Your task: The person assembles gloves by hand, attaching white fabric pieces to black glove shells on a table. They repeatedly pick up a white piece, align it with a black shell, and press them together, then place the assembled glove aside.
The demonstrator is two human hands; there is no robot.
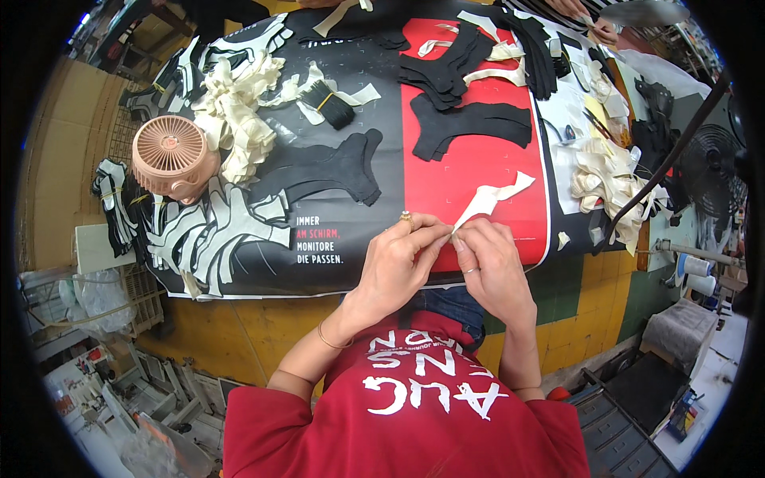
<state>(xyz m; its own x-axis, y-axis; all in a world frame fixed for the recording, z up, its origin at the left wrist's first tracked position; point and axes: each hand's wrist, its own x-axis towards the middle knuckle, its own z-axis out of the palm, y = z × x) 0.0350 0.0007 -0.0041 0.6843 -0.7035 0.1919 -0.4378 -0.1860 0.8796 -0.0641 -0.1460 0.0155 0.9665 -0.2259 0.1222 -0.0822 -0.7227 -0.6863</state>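
A cream fabric piece, narrow at the near end and wider at the far end, stretches over the red part of the table cover. My left hand pinches its near tip between thumb and forefinger. Right beside it, my right hand also has thumb and fingers closed on that tip, and the two hands touch. The fingers hide the very end of the piece. Beyond my hands lie black fabric pieces cut in curved shapes. To the left, more black cut pieces are fanned out.
A pink fan stands at the left among white-and-black cut pieces and a heap of cream strips. More cream scraps lie at the right, near a dark pole. Another person's hands are at the far right.
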